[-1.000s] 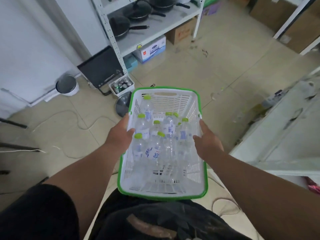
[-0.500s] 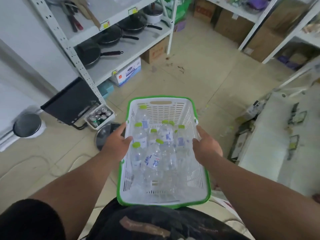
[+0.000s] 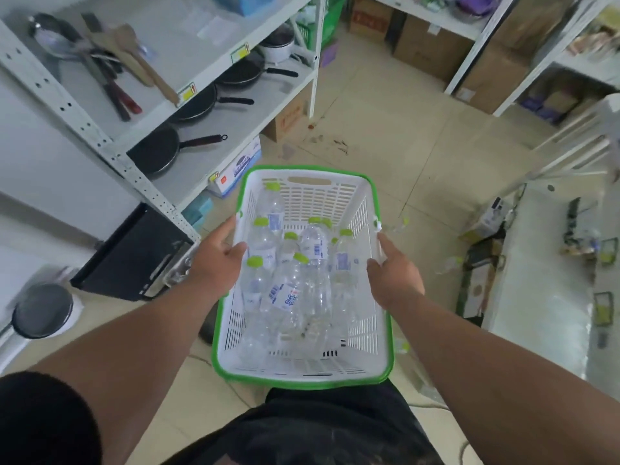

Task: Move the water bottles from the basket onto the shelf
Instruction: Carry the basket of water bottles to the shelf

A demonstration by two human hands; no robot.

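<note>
One basket (image 3: 303,372), white with green rim, held over the floor (image 3: 402,135). Left hand (image 3: 214,263) clasps its left edge, thumb inside; right hand (image 3: 394,280) clasps its right edge. Bottles (image 3: 285,290): about eight, green-capped, clear, heaped inside. Beyond, at left, one shelf (image 3: 198,156): three pans (image 3: 157,156).

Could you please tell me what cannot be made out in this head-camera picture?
- Exact count of water bottles: clear bodies overlap inside the basket.
- Left hand and right hand fingertips: hidden behind the basket's side walls.
- Shelf price tags: too small, blurred.
- Right-side counter items: blurred.
</note>
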